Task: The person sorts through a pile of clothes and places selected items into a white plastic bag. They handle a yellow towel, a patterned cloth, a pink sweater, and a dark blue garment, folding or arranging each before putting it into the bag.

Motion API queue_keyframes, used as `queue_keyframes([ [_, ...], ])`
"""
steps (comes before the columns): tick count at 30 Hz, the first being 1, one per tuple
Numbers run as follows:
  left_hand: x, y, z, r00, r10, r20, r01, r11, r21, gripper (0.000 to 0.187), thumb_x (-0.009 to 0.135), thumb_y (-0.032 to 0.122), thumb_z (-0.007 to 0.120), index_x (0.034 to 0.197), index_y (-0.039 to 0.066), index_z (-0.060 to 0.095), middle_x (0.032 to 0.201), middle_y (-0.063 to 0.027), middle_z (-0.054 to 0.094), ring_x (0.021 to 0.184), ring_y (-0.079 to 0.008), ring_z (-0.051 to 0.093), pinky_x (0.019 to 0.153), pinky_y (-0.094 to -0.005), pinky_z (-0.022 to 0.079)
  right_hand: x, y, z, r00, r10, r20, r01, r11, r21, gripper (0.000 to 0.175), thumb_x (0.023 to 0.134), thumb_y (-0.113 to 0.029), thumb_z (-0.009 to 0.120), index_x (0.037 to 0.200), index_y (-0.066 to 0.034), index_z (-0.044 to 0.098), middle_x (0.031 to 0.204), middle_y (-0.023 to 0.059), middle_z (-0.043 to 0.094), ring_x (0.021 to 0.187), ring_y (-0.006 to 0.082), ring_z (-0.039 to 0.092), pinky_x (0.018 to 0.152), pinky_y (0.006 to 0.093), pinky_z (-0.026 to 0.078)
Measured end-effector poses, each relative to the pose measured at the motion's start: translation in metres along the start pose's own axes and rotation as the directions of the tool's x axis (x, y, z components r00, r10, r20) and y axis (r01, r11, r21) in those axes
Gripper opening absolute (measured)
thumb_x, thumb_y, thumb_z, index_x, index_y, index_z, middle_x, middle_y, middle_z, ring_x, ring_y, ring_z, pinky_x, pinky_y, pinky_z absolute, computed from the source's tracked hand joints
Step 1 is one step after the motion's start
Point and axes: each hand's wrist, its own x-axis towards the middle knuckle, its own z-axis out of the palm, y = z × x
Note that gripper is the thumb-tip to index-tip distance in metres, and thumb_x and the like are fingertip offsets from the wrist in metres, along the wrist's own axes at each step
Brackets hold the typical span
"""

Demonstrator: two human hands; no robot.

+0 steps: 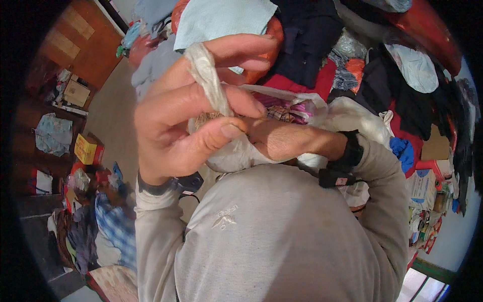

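My left hand [169,120] is raised close to the camera, with the twisted handle of a white plastic bag [241,154] passing over its fingers, the thumb and index finger near each other. Below and behind it the bag hangs against my front, its mouth partly spread. My right hand [286,139] reaches across at the bag's mouth; its fingers are hidden behind my left hand and the bag. Plaid brown cloth [281,113] and shiny purple cloth [302,113] show at the bag's opening. Black bands circle both wrists.
Ahead lie a pale blue cloth [226,22], dark clothes [307,41] and a red cloth [326,77]. A white plastic bundle [358,115] is at the right. On the left are a yellow-and-red box [88,149], a blue plaid cloth [113,222] and a wooden door [81,37].
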Motion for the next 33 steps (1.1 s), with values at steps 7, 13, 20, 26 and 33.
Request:
queue_keyframes([
  [7, -0.004, 0.006, -0.003, 1.000, -0.011, 0.002, 0.011, 0.999, -0.053, 0.032, 0.090, 0.035, 0.068, 0.085, 0.004, 0.070, 0.131, -0.0362, 0.052, 0.110, -0.0394, 0.063, 0.088, -0.0463, 0.051, 0.002, 0.030, 0.000, 0.924, -0.381, -0.007, 0.338, 0.828, -0.447, 0.041, 0.098, -0.026, 0.047, 0.137, -0.0151, 0.050, 0.134, 0.0117, 0.056, 0.123, 0.0280, 0.054, 0.099, 0.0461, 0.046],
  [13, -0.012, 0.009, 0.005, 0.996, -0.046, 0.080, 0.054, 0.994, -0.091, 0.026, 0.089, 0.033, 0.070, 0.087, 0.006, 0.070, 0.130, -0.0359, 0.052, 0.104, -0.0374, 0.065, 0.093, -0.0480, 0.050, 0.014, 0.058, 0.047, 0.975, -0.082, 0.207, 0.180, 0.837, -0.516, 0.048, 0.093, -0.031, 0.051, 0.140, -0.0224, 0.047, 0.146, 0.0092, 0.045, 0.135, 0.0269, 0.043, 0.099, 0.0531, 0.043],
  [20, -0.028, 0.009, 0.012, 1.000, -0.015, -0.005, 0.014, 0.985, -0.169, 0.026, 0.087, 0.023, 0.072, 0.081, -0.002, 0.069, 0.100, -0.0275, 0.067, 0.089, -0.0344, 0.069, 0.079, -0.0424, 0.055, -0.034, 0.052, 0.008, 0.989, -0.085, 0.118, 0.132, 0.864, -0.487, 0.059, 0.092, -0.037, 0.058, 0.144, -0.0178, 0.040, 0.144, 0.0105, 0.045, 0.130, 0.0300, 0.046, 0.102, 0.0448, 0.041],
  [26, -0.022, -0.004, 0.009, 0.936, -0.318, 0.148, 0.300, 0.945, 0.130, 0.023, 0.081, 0.018, 0.066, 0.082, -0.005, 0.066, 0.086, -0.0173, 0.069, 0.077, -0.0295, 0.068, 0.071, -0.0355, 0.053, -0.060, 0.070, 0.005, 0.994, -0.056, 0.097, 0.078, 0.968, -0.238, 0.058, 0.098, -0.020, 0.048, 0.151, -0.0105, 0.029, 0.151, 0.0168, 0.036, 0.140, 0.0319, 0.035, 0.114, 0.0400, 0.032],
  [33, 0.014, 0.018, -0.008, 0.993, 0.115, -0.025, -0.107, 0.973, 0.203, 0.026, 0.074, 0.018, 0.069, 0.086, -0.005, 0.066, 0.078, -0.0199, 0.065, 0.070, -0.0287, 0.066, 0.063, -0.0373, 0.052, -0.075, 0.070, 0.010, 0.973, -0.221, 0.072, 0.170, 0.465, -0.869, 0.053, 0.100, -0.019, 0.034, 0.151, -0.0065, 0.028, 0.148, 0.0134, 0.040, 0.137, 0.0250, 0.040, 0.114, 0.0359, 0.034],
])
